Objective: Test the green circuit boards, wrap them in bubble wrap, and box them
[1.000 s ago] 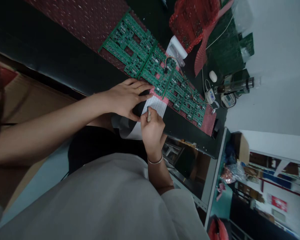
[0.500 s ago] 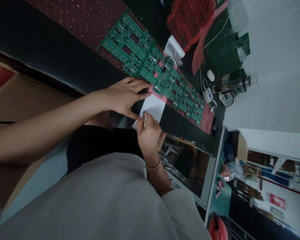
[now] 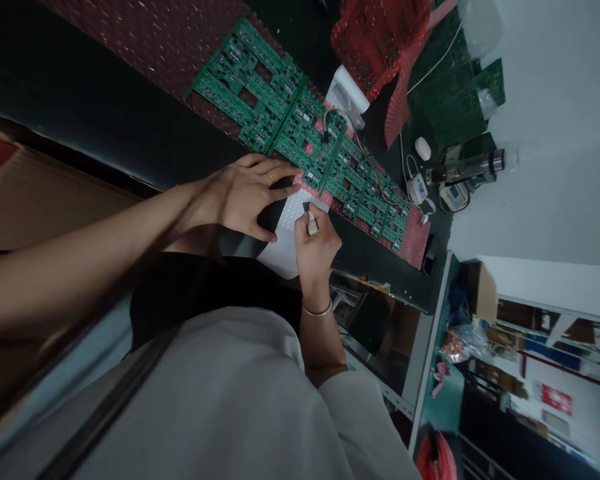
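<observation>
A white sheet [image 3: 281,255] lies at the table's near edge, its upper part marked with a grid of small cells. Over its left side my left hand [image 3: 247,200] is spread, fingertips touching the sheet and the pink strip above it. My right hand [image 3: 317,243] is closed around a small pale-handled tool [image 3: 312,225] with a dark tip, held at the sheet's right side. I cannot make out what kind of tool it is. Just beyond both hands, joined green circuit boards [image 3: 307,127] lie in a row on pink bubble wrap [image 3: 414,243].
Behind the boards are a white roll [image 3: 353,90] and a red bubble-wrap bundle [image 3: 375,40]. A thin cable [image 3: 363,147] crosses the boards. A glass bottle [image 3: 463,170] and a small white device [image 3: 417,189] stand by the wall. Dark strands blur across the lower left.
My right hand has moved right and slightly up toward the boards with the tool, uncovering the sheet's plain lower part. My left hand has stayed almost in place.
</observation>
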Motion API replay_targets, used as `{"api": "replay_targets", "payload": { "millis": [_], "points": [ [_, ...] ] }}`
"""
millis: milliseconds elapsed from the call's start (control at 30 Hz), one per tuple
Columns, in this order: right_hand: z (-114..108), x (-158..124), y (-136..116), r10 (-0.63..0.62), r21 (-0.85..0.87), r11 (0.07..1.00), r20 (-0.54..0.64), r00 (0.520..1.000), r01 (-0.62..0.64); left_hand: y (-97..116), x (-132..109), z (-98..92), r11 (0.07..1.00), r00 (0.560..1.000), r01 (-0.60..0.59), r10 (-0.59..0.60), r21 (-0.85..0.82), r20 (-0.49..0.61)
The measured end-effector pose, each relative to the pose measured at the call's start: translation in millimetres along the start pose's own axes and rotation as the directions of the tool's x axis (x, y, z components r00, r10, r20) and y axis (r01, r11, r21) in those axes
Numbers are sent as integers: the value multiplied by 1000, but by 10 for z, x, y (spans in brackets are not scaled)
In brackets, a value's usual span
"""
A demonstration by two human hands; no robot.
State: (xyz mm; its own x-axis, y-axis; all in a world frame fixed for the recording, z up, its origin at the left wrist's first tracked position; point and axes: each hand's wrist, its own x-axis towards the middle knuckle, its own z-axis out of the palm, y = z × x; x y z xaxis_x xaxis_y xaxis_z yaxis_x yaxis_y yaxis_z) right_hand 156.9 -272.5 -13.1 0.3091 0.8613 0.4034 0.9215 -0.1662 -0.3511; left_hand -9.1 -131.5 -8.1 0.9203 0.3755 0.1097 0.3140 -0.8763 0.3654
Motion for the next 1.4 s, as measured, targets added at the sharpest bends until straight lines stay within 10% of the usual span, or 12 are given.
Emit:
{"api": "replay_targets", "payload": {
  "millis": [1400],
  "points": [
    [-97, -50, -205, 2, -63, 998, 218, 976, 12, -14, 12, 21, 1000, 1000, -19, 19, 16, 10]
  ]
}}
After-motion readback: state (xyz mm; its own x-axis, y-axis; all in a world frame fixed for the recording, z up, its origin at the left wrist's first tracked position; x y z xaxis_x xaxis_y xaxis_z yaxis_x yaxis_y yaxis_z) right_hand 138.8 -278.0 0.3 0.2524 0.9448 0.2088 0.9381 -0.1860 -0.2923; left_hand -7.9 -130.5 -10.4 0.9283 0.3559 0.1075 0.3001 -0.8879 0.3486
